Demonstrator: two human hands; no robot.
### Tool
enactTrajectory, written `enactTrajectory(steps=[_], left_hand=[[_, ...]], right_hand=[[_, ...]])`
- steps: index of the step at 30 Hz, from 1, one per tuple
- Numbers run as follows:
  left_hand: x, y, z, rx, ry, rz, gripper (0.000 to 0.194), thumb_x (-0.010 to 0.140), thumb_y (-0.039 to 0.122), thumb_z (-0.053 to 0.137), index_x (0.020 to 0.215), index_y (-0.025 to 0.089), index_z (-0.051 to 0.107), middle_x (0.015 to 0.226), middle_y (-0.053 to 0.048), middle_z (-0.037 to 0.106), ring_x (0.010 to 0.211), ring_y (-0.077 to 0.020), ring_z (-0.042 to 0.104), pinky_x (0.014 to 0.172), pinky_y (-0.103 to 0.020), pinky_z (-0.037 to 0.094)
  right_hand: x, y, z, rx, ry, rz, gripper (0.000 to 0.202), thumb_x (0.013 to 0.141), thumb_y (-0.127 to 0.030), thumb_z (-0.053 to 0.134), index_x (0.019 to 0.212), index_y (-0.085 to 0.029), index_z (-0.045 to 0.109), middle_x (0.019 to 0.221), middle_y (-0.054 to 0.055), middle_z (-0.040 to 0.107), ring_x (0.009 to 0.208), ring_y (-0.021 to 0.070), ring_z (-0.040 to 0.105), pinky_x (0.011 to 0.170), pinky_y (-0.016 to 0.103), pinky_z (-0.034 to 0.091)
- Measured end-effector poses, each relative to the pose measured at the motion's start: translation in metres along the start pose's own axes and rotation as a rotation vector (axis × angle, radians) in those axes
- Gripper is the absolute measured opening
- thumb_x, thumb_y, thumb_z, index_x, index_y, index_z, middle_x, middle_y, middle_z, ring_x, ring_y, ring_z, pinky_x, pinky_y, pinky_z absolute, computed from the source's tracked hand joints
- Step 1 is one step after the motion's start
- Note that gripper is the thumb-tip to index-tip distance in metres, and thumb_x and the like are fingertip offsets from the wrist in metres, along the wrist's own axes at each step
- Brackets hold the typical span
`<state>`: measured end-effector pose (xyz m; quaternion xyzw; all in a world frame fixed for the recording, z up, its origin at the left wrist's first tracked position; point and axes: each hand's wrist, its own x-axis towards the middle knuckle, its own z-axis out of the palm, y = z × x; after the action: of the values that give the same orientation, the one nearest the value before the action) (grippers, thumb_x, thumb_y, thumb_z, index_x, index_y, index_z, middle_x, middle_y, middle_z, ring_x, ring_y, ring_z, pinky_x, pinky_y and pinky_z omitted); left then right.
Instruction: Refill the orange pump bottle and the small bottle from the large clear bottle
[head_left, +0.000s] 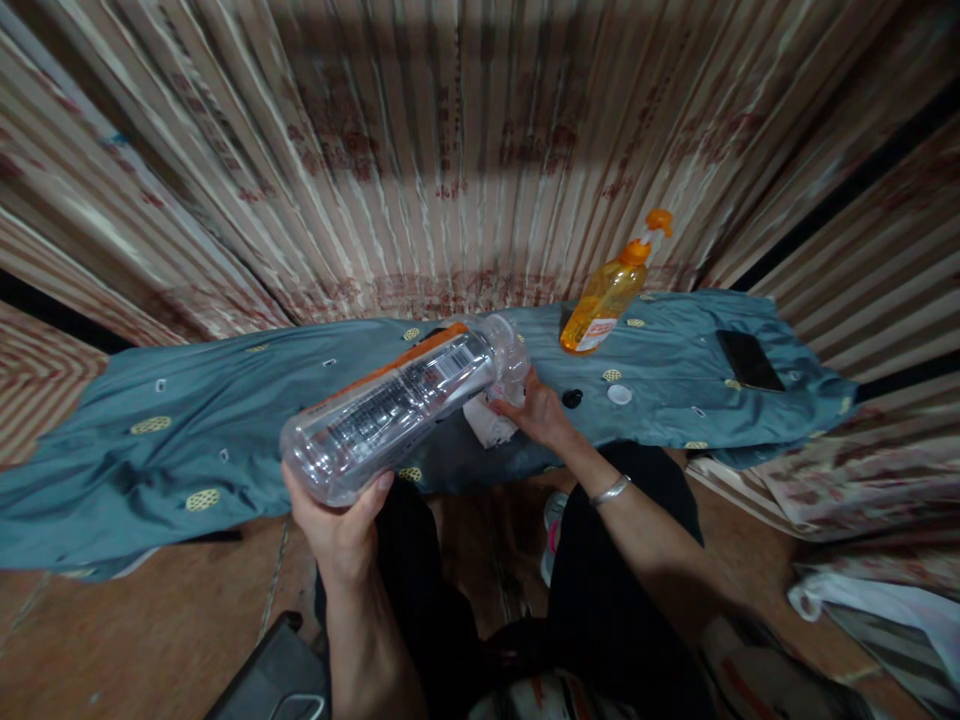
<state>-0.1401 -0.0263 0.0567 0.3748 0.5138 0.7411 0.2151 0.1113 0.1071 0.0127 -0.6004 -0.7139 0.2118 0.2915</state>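
A large clear plastic bottle (390, 405) with a printed label and an orange strip lies tilted in the air over the cloth, its neck up and to the right. Its base rests in my left hand (337, 520), thumb and fingers wrapped round it. Close to the neck, my right hand (536, 408) is closed on a crumpled white tissue (491, 422). Whether those fingers also touch the bottle I cannot tell. Right of that hand, a small black cap (572, 398) and a round white lid (619, 395) lie on the cloth.
A blue-green patterned cloth (247, 400) covers the long narrow table. On it, an orange pump bottle (604, 305) stands toward the back and a black phone (750, 360) lies at the right. Striped curtains (450, 180) hang behind. A dark grey object (274, 675) is at lower left.
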Motion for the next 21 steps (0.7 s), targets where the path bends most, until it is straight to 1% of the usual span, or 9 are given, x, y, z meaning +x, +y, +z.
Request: enactTrajectory(steps=[4,8,12,18,21], left_hand=[[0.0006,0.0007,0.0012,0.002,-0.004,0.002,0.087,0.055,0.036,0.099,0.133,0.019,0.063,0.125,-0.01,0.066,0.123,-0.0309,0.066,0.115,-0.049,0.047],[0.0002,0.0015,0.002,-0.004,0.005,-0.008,0.088,0.055,0.037,0.099,0.133,0.019,0.063,0.125,-0.01,0.066,0.12,-0.0302,0.066,0.115,-0.049,0.047],[0.0,-0.0008,-0.0005,-0.006,0.011,-0.003,0.088,0.055,0.033,0.099,0.134,0.019,0.063,0.124,-0.009,0.066,0.117,-0.0281,0.067,0.116,-0.048,0.046],[0.0006,-0.0051,-0.0023,0.029,0.004,-0.006,0.089,0.056,0.035,0.099,0.136,0.019,0.062,0.125,-0.01,0.066,0.117,-0.028,0.067,0.115,-0.048,0.047],[0.0004,-0.0052,-0.0004,0.0,0.01,-0.013,0.087,0.054,0.032,0.1,0.133,0.02,0.064,0.122,-0.008,0.066,0.113,-0.026,0.068,0.113,-0.045,0.048]], right_hand=[[-0.001,-0.0005,0.0018,-0.026,0.02,0.012,0.064,0.087,-0.033,0.08,0.142,-0.015,0.053,0.123,0.018,0.078,0.114,0.0365,0.077,0.097,0.048,0.061],[-0.0015,-0.0014,0.0015,-0.041,0.008,0.025,0.066,0.088,-0.033,0.079,0.144,-0.013,0.05,0.127,0.021,0.076,0.117,0.0381,0.076,0.099,0.05,0.061],[-0.0014,-0.003,-0.0003,-0.038,-0.007,0.03,0.063,0.089,-0.033,0.079,0.143,-0.014,0.051,0.124,0.019,0.077,0.116,0.038,0.076,0.099,0.051,0.061],[-0.0016,-0.0046,-0.0026,-0.002,-0.007,0.033,0.06,0.087,-0.031,0.079,0.14,-0.017,0.054,0.124,0.018,0.077,0.116,0.0361,0.076,0.1,0.051,0.061],[-0.0016,-0.0055,-0.0037,0.023,-0.003,0.037,0.062,0.087,-0.03,0.079,0.141,-0.015,0.054,0.122,0.017,0.078,0.115,0.0361,0.077,0.099,0.051,0.061]])
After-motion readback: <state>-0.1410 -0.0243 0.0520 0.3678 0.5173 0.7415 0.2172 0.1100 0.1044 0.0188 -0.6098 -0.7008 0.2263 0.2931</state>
